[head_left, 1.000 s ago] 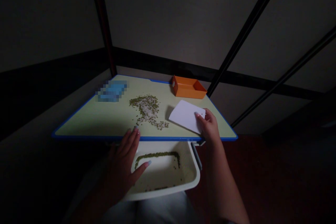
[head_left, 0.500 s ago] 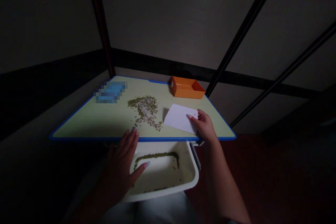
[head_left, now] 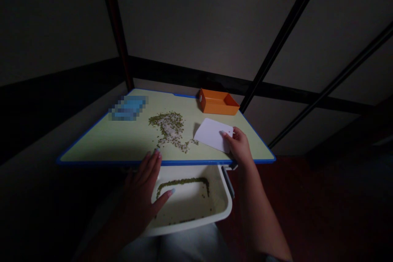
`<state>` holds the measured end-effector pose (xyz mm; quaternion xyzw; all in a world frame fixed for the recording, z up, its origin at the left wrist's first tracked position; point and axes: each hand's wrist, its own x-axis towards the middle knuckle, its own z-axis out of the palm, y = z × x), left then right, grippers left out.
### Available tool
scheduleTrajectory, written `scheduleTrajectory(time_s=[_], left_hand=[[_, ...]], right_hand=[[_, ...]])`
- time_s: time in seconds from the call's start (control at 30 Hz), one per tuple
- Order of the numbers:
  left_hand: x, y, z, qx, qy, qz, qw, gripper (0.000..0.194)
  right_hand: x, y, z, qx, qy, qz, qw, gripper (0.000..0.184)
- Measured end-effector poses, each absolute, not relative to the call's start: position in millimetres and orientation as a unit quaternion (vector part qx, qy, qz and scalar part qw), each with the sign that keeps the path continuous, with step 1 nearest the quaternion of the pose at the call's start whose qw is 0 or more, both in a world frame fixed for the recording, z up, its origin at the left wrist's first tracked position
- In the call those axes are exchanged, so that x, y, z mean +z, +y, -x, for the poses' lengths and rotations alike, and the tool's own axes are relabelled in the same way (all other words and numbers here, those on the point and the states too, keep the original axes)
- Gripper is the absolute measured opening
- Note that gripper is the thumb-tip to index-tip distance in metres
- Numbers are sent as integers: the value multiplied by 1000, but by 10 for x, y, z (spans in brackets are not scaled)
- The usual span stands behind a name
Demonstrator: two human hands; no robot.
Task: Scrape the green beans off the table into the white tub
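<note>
My right hand (head_left: 240, 143) grips a flat white scraper (head_left: 213, 134) by its right end, thumb on top, and holds it tilted over the table. Off its left edge lies a spread pile of small green beans mixed with white grains (head_left: 172, 127), with a thin trail reaching towards the scraper. My left hand (head_left: 141, 190) is open, fingers stretched, fingertips at the table's front edge and thumb over the white drawer-like bin (head_left: 225, 211). Inside that bin, green beans (head_left: 184, 181) line the far and side edges of the floor, with a few dark bits near the front.
The pale green tabletop (head_left: 98, 143) has a blue rim. An orange open box (head_left: 219, 107) stands at its back right. A blurred-out blue item (head_left: 129, 108) lies at the back left. Panelled walls (head_left: 190, 20) rise close behind the table.
My right hand has shifted the scraper slightly right and away from me, turning it a little. A few beans and grains now trail to its left edge. My left hand has stayed put.
</note>
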<state>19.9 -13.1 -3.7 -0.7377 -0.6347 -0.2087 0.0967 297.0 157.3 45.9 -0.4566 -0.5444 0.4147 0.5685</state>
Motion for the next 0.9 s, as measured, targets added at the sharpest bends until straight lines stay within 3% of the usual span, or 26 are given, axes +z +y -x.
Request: scheduleTrajectory(time_s=[0.27, 0.9], left_hand=[[-44, -121, -201, -208, -636, 737, 94, 84], [-50, -125, -198, -204, -634, 739, 101, 83]], right_hand=[[497, 1517, -2962, 455, -570, 434, 529, 39], [435, 1543, -3046, 430, -555, 413, 580, 29]])
